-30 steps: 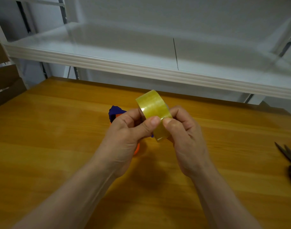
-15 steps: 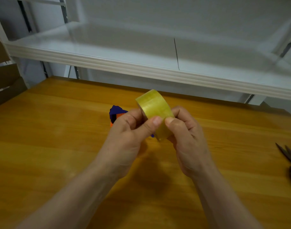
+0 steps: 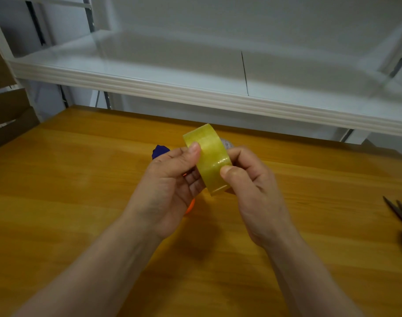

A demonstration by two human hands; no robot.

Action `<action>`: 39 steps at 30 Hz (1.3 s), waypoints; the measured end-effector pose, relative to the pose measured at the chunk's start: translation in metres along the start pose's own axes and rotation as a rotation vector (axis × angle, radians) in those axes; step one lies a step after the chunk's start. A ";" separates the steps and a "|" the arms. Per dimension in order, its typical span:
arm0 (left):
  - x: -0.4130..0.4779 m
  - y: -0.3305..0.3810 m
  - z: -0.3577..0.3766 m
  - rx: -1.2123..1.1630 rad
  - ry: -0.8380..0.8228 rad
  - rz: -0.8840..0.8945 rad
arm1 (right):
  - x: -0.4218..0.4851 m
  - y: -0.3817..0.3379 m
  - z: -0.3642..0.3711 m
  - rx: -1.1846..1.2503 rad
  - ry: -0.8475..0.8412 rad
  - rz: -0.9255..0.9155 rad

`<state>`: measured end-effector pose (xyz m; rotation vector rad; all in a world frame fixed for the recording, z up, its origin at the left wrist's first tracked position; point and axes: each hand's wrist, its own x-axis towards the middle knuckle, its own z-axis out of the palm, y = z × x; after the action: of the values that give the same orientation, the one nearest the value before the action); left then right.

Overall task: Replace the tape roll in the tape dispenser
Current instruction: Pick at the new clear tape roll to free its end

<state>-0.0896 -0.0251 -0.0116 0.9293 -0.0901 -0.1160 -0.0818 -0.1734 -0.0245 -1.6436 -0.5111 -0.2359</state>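
Note:
A yellowish clear tape roll (image 3: pixel 209 154) is held upright above the wooden table (image 3: pixel 69 191), its band facing me. My left hand (image 3: pixel 170 191) grips its left side, thumb on the band near the top. My right hand (image 3: pixel 252 186) grips the right side, its thumb pressed on the band lower down. Behind my left hand lies the tape dispenser (image 3: pixel 160 151); only a blue tip and a bit of orange show, the rest is hidden.
Dark scissors (image 3: pixel 401 216) lie at the table's right edge. A white shelf (image 3: pixel 195 92) overhangs the back of the table. Cardboard (image 3: pixel 3 110) stands at the far left.
My thumbs have parted: the left one slid up the band, the right one stays lower. The roll has turned slightly, and its inner core now shows at the right.

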 end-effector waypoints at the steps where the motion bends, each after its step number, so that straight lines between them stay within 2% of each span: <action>1: 0.000 0.001 -0.001 -0.027 0.023 -0.016 | -0.001 -0.001 0.000 -0.006 -0.017 0.001; 5: 0.002 0.004 -0.003 -0.153 0.077 -0.100 | -0.001 -0.005 0.002 -0.004 -0.023 0.028; 10: 0.005 0.003 -0.009 -0.179 0.104 -0.174 | -0.002 -0.005 0.005 0.002 0.023 0.051; 23: 0.004 -0.005 -0.002 -0.077 0.107 -0.176 | 0.000 -0.007 0.001 0.054 0.061 0.204; 31: 0.000 -0.005 0.003 0.025 0.012 -0.081 | -0.001 -0.012 0.004 0.013 0.111 0.195; 39: 0.002 -0.006 0.000 -0.028 0.047 -0.142 | -0.002 -0.011 0.007 0.035 0.163 0.174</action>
<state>-0.0879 -0.0289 -0.0164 0.9098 0.0209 -0.2264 -0.0893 -0.1658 -0.0169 -1.6088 -0.2464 -0.2283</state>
